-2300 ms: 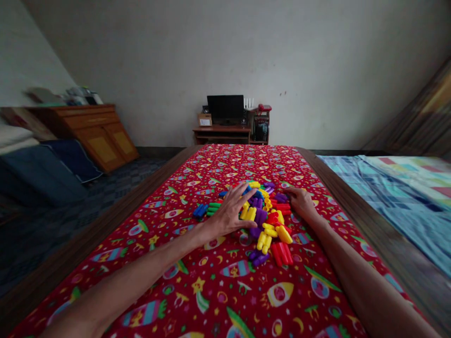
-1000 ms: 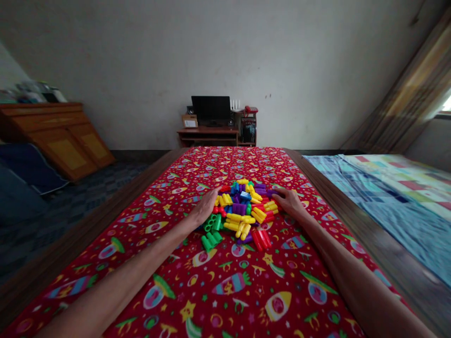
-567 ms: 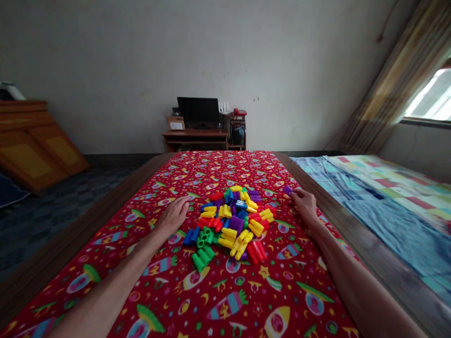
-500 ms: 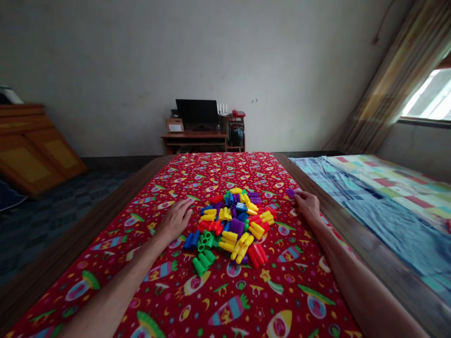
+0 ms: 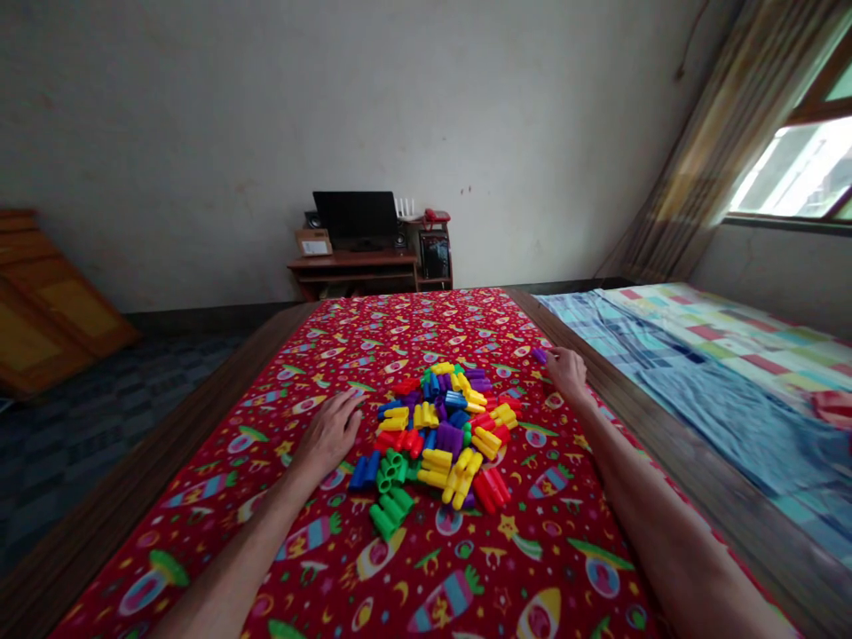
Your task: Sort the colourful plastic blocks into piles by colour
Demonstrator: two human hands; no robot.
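Note:
A loose pile of plastic building blocks in yellow, red, blue, green and purple lies on the red patterned cloth (image 5: 426, 328). Among them are a green block (image 5: 391, 512) at the near side, a red block (image 5: 491, 490) and a purple block (image 5: 450, 438) in the middle. My left hand (image 5: 331, 432) rests on the cloth just left of the pile, fingers stretched out, holding nothing. Right of the pile, my right hand (image 5: 565, 371) pinches a small purple block (image 5: 539, 355) at its fingertips, close to the cloth.
The cloth covers a table with dark wooden edges (image 5: 219, 390). A bed with a blue and checked cover (image 5: 706, 399) adjoins on the right. Beyond the far end stand a desk (image 5: 352, 263) with a monitor (image 5: 355, 219) and a cardboard box (image 5: 313, 242). A wooden cabinet (image 5: 59, 293) is at left.
The camera view has turned slightly right. My right hand, with the purple block, has shifted a little away from me along the cloth's right side. My left hand and the pile look unmoved.

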